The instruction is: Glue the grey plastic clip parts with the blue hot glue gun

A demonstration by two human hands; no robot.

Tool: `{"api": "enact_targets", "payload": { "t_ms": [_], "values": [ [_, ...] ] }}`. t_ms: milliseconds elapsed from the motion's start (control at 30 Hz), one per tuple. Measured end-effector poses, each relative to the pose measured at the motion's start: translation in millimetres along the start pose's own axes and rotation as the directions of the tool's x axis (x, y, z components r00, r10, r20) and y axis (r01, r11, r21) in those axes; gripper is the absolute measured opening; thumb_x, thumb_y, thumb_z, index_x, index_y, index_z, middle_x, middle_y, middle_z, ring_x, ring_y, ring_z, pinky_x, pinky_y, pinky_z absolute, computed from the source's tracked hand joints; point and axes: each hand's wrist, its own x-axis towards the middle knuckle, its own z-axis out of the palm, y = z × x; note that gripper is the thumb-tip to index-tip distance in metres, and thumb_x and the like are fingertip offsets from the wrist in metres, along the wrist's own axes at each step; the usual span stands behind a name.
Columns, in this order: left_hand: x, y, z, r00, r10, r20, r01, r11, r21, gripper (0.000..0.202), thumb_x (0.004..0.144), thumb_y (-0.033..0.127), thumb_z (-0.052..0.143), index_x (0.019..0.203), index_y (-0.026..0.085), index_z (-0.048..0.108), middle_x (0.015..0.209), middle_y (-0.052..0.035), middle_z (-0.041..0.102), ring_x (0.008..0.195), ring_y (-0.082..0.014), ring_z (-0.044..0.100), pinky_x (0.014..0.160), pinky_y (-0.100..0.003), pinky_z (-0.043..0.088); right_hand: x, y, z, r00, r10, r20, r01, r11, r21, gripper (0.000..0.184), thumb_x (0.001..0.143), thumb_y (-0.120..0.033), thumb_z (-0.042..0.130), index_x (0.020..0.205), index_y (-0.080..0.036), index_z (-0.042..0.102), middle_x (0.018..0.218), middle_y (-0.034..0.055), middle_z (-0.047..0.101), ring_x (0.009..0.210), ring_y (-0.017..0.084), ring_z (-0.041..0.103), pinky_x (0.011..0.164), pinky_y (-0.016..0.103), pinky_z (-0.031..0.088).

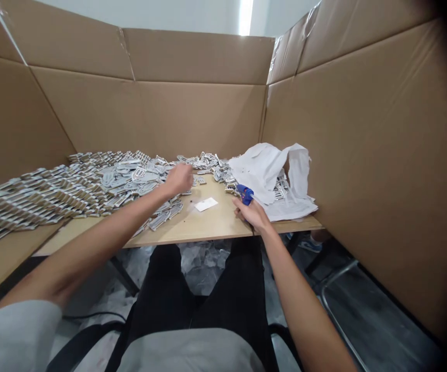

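My right hand [252,213] is wrapped round a small blue hot glue gun [245,193] over the right part of the table, close to a white sack. My left hand [180,178] is closed in a fist above the table, at the right edge of a loose heap of flat grey-and-white pieces [134,174]. Its fingertips are turned away, so what they hold, if anything, is hidden. Between the two hands a small white card [206,204] lies flat on the wooden tabletop [207,227].
Long overlapping rows of similar pieces [33,199] cover the left side. More pieces [207,163] lie at the back. The crumpled white sack [262,165] has pieces under and inside it. Tall cardboard walls [196,113] enclose the table. A metal chair frame [327,294] stands lower right.
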Motion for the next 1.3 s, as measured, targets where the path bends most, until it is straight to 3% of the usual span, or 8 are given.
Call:
{"api": "enact_targets", "payload": {
  "t_ms": [100,233,400,533,767,933,1167,1300],
  "values": [
    [0,25,29.3,0.979,0.121,0.167,-0.123,0.992,0.002,0.034,0.091,0.014,0.050,0.118,0.011,0.071,0.120,-0.0213,0.069,0.110,-0.0322,0.066,0.095,-0.039,0.052,3,-1,-25,0.992,-0.127,0.020,0.128,0.963,-0.235,0.029,0.085,-0.047,0.069,0.083,-0.020,0.060,0.078,0.0041,0.071,0.071,0.020,0.064,0.067,0.028,0.046],
    [15,37,59.8,0.954,0.138,0.267,-0.145,0.989,0.009,0.045,0.088,0.017,0.055,0.131,0.006,0.065,0.134,-0.0257,0.063,0.125,-0.0350,0.059,0.106,-0.040,0.047,2,-7,-48,0.993,-0.097,0.069,0.119,0.850,-0.512,0.009,0.084,-0.025,0.067,0.090,-0.019,0.063,0.089,0.0085,0.075,0.083,0.024,0.069,0.072,0.028,0.044],
    [43,33,81.4,0.946,0.087,0.312,-0.098,0.995,0.019,0.063,0.086,0.020,0.058,0.146,0.002,0.055,0.146,-0.0311,0.056,0.142,-0.0412,0.047,0.115,-0.051,0.038,-6,-19,-44,0.990,-0.115,0.080,0.139,0.726,-0.674,0.017,0.083,-0.017,0.066,0.099,-0.017,0.066,0.100,0.0144,0.077,0.091,0.029,0.071,0.073,0.029,0.042],
    [62,22,91.6,0.934,0.040,0.354,-0.053,0.998,0.026,0.059,0.080,0.022,0.064,0.137,0.006,0.064,0.139,-0.0308,0.062,0.135,-0.0435,0.054,0.115,-0.058,0.036,-9,-26,-40,0.965,-0.055,0.255,0.216,0.720,-0.659,0.024,0.080,-0.018,0.073,0.103,-0.018,0.068,0.106,0.0126,0.078,0.094,0.028,0.071,0.074,0.027,0.042],
    [66,5,93.5,0.946,0.104,0.308,-0.076,0.992,-0.103,0.040,0.077,0.030,0.067,0.114,0.015,0.074,0.122,-0.0185,0.074,0.115,-0.0340,0.066,0.102,-0.040,0.047,-9,-24,-40,0.968,0.011,0.252,0.182,0.661,-0.728,0.031,0.082,-0.018,0.075,0.112,-0.016,0.068,0.115,0.0164,0.077,0.102,0.030,0.071,0.077,0.029,0.043],
    [59,13,90.5,0.962,0.150,0.226,-0.092,0.965,-0.246,0.020,0.075,0.033,0.070,0.087,0.017,0.073,0.098,-0.0116,0.076,0.096,-0.0277,0.068,0.088,-0.033,0.051,-8,-25,-38,0.959,0.044,0.281,0.180,0.670,-0.720,0.029,0.083,-0.019,0.075,0.111,-0.015,0.068,0.114,0.0169,0.077,0.102,0.031,0.071,0.077,0.029,0.043],
    [47,25,87.6,0.988,0.083,0.127,-0.022,0.906,-0.423,0.026,0.066,0.018,0.073,0.092,0.015,0.072,0.099,-0.0104,0.075,0.096,-0.0257,0.064,0.086,-0.032,0.050,-3,-15,-44,0.965,-0.068,0.253,0.208,0.787,-0.581,0.020,0.082,-0.015,0.067,0.102,-0.016,0.069,0.101,0.0109,0.078,0.090,0.025,0.071,0.076,0.027,0.044],
    [34,30,78.0,0.993,0.025,0.119,0.033,0.883,-0.469,0.007,0.067,0.013,0.070,0.064,0.017,0.065,0.069,-0.0056,0.067,0.081,-0.0237,0.063,0.079,-0.031,0.047,-4,-19,-46,0.975,-0.161,0.153,0.213,0.868,-0.449,0.009,0.086,-0.024,0.066,0.091,-0.018,0.072,0.091,0.0057,0.077,0.086,0.023,0.070,0.078,0.028,0.046]
  ]
}}
